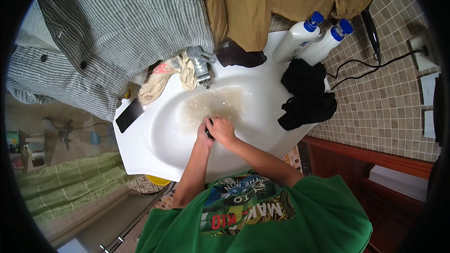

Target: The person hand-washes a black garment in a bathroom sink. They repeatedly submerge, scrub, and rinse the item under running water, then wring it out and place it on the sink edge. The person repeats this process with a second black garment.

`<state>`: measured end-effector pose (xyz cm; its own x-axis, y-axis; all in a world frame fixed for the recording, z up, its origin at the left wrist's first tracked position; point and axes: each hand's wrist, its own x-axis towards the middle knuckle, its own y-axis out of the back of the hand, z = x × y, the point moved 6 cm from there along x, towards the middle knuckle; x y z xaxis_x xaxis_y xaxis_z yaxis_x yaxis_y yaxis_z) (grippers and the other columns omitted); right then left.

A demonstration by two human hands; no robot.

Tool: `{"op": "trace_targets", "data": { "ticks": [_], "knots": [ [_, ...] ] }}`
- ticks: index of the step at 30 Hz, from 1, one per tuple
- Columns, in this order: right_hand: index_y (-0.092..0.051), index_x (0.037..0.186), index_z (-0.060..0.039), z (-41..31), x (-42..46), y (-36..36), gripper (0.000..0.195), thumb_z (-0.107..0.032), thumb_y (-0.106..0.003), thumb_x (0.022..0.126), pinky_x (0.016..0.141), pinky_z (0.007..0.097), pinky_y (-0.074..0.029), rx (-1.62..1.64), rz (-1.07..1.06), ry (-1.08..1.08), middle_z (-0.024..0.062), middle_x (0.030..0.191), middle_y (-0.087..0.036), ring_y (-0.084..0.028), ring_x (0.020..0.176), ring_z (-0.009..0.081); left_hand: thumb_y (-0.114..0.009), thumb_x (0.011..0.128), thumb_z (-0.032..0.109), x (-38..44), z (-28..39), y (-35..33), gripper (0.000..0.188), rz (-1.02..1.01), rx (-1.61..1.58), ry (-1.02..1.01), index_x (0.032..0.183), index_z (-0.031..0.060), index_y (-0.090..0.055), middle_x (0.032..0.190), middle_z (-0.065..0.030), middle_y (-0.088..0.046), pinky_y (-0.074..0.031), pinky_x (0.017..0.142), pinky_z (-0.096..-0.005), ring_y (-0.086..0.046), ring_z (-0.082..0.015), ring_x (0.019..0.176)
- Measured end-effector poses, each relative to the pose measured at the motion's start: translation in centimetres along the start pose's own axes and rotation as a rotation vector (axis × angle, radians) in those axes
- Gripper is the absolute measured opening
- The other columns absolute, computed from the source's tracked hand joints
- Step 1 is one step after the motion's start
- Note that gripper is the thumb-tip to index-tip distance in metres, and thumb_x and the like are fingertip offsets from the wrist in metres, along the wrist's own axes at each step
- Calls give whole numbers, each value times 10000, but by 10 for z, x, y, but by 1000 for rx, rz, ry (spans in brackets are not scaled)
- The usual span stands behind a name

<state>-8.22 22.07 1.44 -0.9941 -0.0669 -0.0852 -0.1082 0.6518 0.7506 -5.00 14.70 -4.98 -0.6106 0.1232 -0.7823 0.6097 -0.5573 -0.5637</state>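
Note:
My left hand [204, 132] and my right hand [224, 129] are pressed together over the near part of the white washbasin [161, 147]. Between them they clasp a small black cloth [209, 128], mostly hidden by the fingers. Cloudy, slightly brown water [211, 103] with bubbles lies in the bowl just beyond my hands. Above it, the chrome faucet [203, 72] points into the bowl; no stream is visible from it. A dark brown cloth [242, 55] lies right of the faucet, and a cream cloth with pink marks [156, 84] lies to its left.
A smartphone [129, 115] rests on the basin's left rim. Black garments [306, 95] are heaped on the right rim, near two white pump bottles [297, 42]. A striped shirt [140, 17] and tan clothing [242, 7] hang low over the back. A hair dryer [371, 31] hangs by the tiled wall.

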Motion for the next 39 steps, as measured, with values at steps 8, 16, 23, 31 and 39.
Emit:
{"op": "trace_targets", "data": {
  "ticks": [8,16,23,31,39],
  "knots": [
    [-653,913,-60,45,8,4,523,-539,-447,886,682,450,-483,147,-27,-235,186,808,-650,-632,742,354,-525,888,478,-31,4,-5,469,-175,-166,-109,1107,65,-556,1098,-109,-611,-453,921,-370,-574,-208,1027],
    [-588,1062,-108,-33,-36,67,420,-442,-587,807,792,473,-479,-65,-465,305,197,1102,-568,-562,1017,344,-593,819,166,-20,4,-1,415,-272,-247,-198,1213,70,-500,1140,-68,-614,-447,892,-382,-569,-226,913],
    [-637,1016,-38,50,-21,86,381,-386,-578,872,680,308,-509,-85,-560,119,96,853,-649,-644,799,164,-566,810,68,-16,16,24,326,-217,-54,-121,1130,31,-511,1036,-59,-604,-482,687,-277,-546,-143,677],
    [-630,960,16,69,39,238,637,-542,-325,939,556,344,-554,1109,-60,-221,134,776,-651,-654,614,231,-595,825,93,-47,14,43,322,-246,-120,-52,1126,41,-493,956,-69,-620,-483,576,-234,-523,-104,607],
    [-563,1049,39,126,126,383,823,-726,-357,825,658,396,-542,1646,281,-274,138,810,-625,-620,692,279,-419,869,459,-69,13,23,496,-241,-99,-11,1091,30,-530,929,-103,-613,-461,583,-305,-523,-164,608]
  ]
}}
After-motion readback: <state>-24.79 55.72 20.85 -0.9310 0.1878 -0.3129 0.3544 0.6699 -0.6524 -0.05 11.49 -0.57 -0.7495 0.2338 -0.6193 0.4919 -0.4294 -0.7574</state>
